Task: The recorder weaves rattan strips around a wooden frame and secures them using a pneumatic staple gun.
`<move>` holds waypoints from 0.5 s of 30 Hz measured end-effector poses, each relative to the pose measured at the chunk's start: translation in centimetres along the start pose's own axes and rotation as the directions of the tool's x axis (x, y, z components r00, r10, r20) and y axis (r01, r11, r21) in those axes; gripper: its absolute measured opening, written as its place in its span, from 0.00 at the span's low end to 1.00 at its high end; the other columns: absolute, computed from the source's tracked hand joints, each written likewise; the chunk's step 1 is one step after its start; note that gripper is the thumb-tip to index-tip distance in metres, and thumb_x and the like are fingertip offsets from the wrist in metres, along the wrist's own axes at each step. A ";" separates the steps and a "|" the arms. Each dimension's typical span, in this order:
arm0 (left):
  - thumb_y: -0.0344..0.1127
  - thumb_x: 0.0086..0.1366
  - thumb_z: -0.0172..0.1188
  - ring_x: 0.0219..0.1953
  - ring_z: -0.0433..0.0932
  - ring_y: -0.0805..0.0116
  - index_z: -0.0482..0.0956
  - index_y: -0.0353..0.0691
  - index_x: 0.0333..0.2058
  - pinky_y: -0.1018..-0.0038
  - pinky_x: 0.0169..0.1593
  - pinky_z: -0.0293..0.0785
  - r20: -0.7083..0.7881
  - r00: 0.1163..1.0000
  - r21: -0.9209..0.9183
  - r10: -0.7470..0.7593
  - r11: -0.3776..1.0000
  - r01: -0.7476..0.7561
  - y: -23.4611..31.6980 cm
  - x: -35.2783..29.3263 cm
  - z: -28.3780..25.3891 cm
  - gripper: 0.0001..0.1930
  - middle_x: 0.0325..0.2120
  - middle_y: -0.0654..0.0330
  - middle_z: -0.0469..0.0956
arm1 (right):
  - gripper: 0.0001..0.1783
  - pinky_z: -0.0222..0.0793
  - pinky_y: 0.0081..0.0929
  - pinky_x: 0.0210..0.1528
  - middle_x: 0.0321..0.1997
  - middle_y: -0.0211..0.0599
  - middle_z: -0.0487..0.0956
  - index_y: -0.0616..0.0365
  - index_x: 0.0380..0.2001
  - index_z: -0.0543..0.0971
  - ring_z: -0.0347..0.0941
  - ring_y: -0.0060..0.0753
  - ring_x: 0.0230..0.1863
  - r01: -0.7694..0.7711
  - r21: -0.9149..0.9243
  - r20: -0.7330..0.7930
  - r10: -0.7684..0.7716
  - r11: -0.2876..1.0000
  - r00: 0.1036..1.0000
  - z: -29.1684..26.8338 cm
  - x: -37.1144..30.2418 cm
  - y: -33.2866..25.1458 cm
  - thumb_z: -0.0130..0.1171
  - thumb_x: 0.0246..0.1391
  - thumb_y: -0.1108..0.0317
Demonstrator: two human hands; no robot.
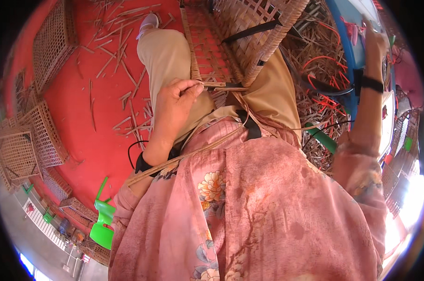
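A woven cane basket (262, 61) stands tilted between my knees, its rim wrapped with strip and a black band across one side. My left hand (178, 100) is closed at the basket's near corner, thumb and finger pinching a flat cane strip (216, 85). Long loose strips (212, 144) trail from that corner over my lap and across my left forearm. My right hand (376, 41) is stretched far out to the right, over a blue surface (350, 44) near a small pink object (353, 32). Its fingers are too small and distorted to read.
Cane scraps (120, 61) litter the red floor, thickest on the right among orange-red strands (325, 100). Several woven baskets (55, 44) stand along the left. A green plastic chair (102, 224) is at lower left. A green tube-like piece (322, 137) lies by my right thigh.
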State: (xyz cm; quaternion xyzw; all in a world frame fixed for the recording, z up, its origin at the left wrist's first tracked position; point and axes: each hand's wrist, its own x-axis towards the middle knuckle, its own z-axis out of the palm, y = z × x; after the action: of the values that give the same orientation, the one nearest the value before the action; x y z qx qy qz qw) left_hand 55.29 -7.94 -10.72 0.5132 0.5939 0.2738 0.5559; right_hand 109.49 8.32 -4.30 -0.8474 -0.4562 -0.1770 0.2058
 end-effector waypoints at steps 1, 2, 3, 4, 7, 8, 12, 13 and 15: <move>0.35 0.62 0.63 0.26 0.71 0.77 0.82 0.33 0.37 0.80 0.32 0.67 -0.009 1.000 0.017 0.029 0.999 -0.029 0.0 -0.3 0.0 0.11 0.25 0.64 0.73 | 0.46 0.64 0.34 0.58 0.52 0.51 0.78 0.65 0.50 0.78 0.73 0.48 0.55 0.036 0.234 -0.152 0.000 0.971 0.988 -2.3 -2.6 -2.4 0.62 0.41 0.32; 0.35 0.62 0.63 0.26 0.71 0.77 0.82 0.33 0.37 0.80 0.32 0.67 -0.012 1.000 0.025 0.020 0.999 -0.019 -0.1 -0.5 -0.1 0.11 0.25 0.64 0.73 | 0.40 0.67 0.31 0.55 0.49 0.49 0.80 0.65 0.49 0.78 0.76 0.41 0.50 0.039 0.319 -0.168 0.016 0.947 0.986 -4.6 -5.3 -5.1 0.65 0.42 0.40; 0.35 0.62 0.63 0.26 0.71 0.77 0.83 0.33 0.38 0.80 0.32 0.66 -0.021 0.999 0.042 0.050 0.998 -0.049 -0.1 -0.7 -0.1 0.11 0.25 0.64 0.73 | 0.24 0.71 0.25 0.48 0.46 0.42 0.81 0.61 0.47 0.80 0.78 0.31 0.43 -0.010 0.599 -0.125 0.106 0.800 0.986 -6.1 -9.3 -7.7 0.64 0.51 0.56; 0.34 0.61 0.64 0.26 0.71 0.77 0.83 0.33 0.38 0.81 0.32 0.66 -0.030 0.997 0.058 0.071 0.996 -0.069 -0.1 -0.9 -0.1 0.11 0.25 0.64 0.72 | 0.18 0.71 0.23 0.46 0.44 0.39 0.81 0.60 0.45 0.81 0.78 0.27 0.40 0.050 0.648 0.005 -0.070 0.760 0.997 -8.1 -12.9 -10.1 0.61 0.52 0.63; 0.34 0.61 0.64 0.27 0.71 0.78 0.84 0.35 0.38 0.81 0.33 0.66 -0.049 0.996 -0.034 0.072 0.997 -0.073 0.0 -1.0 -0.1 0.10 0.26 0.64 0.73 | 0.09 0.73 0.19 0.37 0.33 0.32 0.83 0.57 0.39 0.82 0.77 0.19 0.33 0.132 0.810 0.263 -0.556 0.571 0.788 -10.6 -22.8 -16.4 0.58 0.56 0.73; 0.34 0.61 0.64 0.27 0.71 0.78 0.84 0.35 0.38 0.81 0.33 0.66 -0.048 0.997 -0.024 0.055 0.998 -0.057 0.1 -1.0 0.0 0.10 0.26 0.64 0.73 | 0.09 0.74 0.20 0.36 0.34 0.34 0.83 0.58 0.39 0.83 0.78 0.20 0.33 -0.356 0.872 0.490 -0.565 0.337 0.664 -10.3 -25.7 -18.3 0.59 0.54 0.74; 0.33 0.60 0.64 0.27 0.72 0.78 0.84 0.35 0.36 0.81 0.32 0.67 -0.083 0.996 -0.068 -0.040 0.997 0.035 0.6 -1.0 0.0 0.09 0.25 0.64 0.75 | 0.11 0.72 0.24 0.33 0.29 0.38 0.82 0.63 0.39 0.82 0.76 0.22 0.30 -0.476 0.713 0.694 -0.619 0.515 0.368 -7.8 -31.4 -22.3 0.59 0.54 0.70; 0.34 0.60 0.65 0.26 0.73 0.79 0.85 0.35 0.36 0.81 0.31 0.67 -0.099 0.994 -0.053 -0.038 0.998 0.033 0.7 -1.0 0.0 0.09 0.24 0.64 0.76 | 0.11 0.71 0.25 0.31 0.23 0.38 0.79 0.64 0.38 0.82 0.74 0.22 0.26 -0.545 0.580 0.795 -0.566 0.605 0.217 -7.5 -31.8 -22.0 0.59 0.54 0.68; 0.34 0.60 0.65 0.25 0.73 0.79 0.85 0.35 0.35 0.81 0.30 0.68 -0.104 0.990 -0.091 -0.098 0.992 0.089 0.9 -1.1 0.1 0.09 0.22 0.64 0.77 | 0.11 0.70 0.25 0.29 0.22 0.37 0.78 0.63 0.38 0.82 0.73 0.21 0.24 -0.555 0.638 0.742 -0.621 0.534 0.255 -6.7 -32.1 -22.0 0.59 0.54 0.68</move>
State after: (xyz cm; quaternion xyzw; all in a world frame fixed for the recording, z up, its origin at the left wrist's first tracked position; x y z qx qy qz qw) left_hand 55.50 -8.69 -9.54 0.4448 0.6343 0.2999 0.5567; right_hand 73.41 -6.59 -10.15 -0.5296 -0.5197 0.6199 0.2550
